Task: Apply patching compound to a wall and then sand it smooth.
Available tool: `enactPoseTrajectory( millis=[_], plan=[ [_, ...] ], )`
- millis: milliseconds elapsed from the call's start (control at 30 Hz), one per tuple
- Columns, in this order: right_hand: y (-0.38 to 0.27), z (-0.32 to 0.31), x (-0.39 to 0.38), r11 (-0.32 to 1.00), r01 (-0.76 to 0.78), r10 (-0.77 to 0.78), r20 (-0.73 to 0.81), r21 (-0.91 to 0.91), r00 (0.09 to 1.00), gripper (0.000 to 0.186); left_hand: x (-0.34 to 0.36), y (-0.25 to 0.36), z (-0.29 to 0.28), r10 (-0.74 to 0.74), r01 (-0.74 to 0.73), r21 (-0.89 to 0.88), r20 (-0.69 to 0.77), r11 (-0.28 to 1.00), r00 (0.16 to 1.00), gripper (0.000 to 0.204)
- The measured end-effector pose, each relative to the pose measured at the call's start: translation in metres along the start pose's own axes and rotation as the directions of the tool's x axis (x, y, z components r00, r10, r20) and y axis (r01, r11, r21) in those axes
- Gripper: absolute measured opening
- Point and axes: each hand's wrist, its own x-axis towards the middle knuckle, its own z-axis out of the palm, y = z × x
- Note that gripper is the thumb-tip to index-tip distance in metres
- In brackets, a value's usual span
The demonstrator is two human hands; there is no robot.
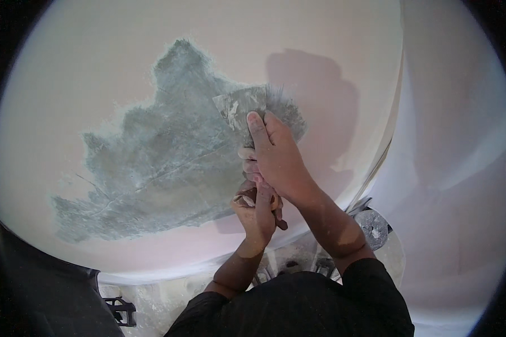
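Observation:
A broad scraper [240, 105] with a smeared metal blade lies against the wall, at the right part of a rough grey patch [168, 163]. My right hand [278, 151] is closed on it, with the thumb stretched along the blade. Directly below, my left hand [256, 212] is closed around a brown piece that looks like the lower end of the scraper's handle; the fingers hide most of it. Both hands touch each other. Thin cracks run across the patch, whose edges are ragged and pale.
Smooth pinkish wall [331, 33] surrounds the patch. To the right, a seam or corner edge meets a whitish surface [450, 140]. Below are a round grey-smeared container [372, 227], a dusty floor [152, 306] and a black frame-like object [121, 312]. Dark material fills the lower left.

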Motion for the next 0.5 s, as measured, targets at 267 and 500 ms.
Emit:
enactPoseTrajectory(
  millis=[267,500],
  plan=[
    [0.021,-0.017,0.014,0.959,0.225,-0.22,0.047,-0.171,0.974,0.032,-0.002,-0.005,0.007,0.024,-0.024,-0.009,0.018,1.0,1.0,0.029],
    [0.003,-0.014,0.003,0.999,0.037,-0.036,0.03,-0.003,0.999,0.025,-0.003,-0.008,0.014,0.009,-0.009,-0.008,0.002,1.0,1.0,0.03]
  ],
)
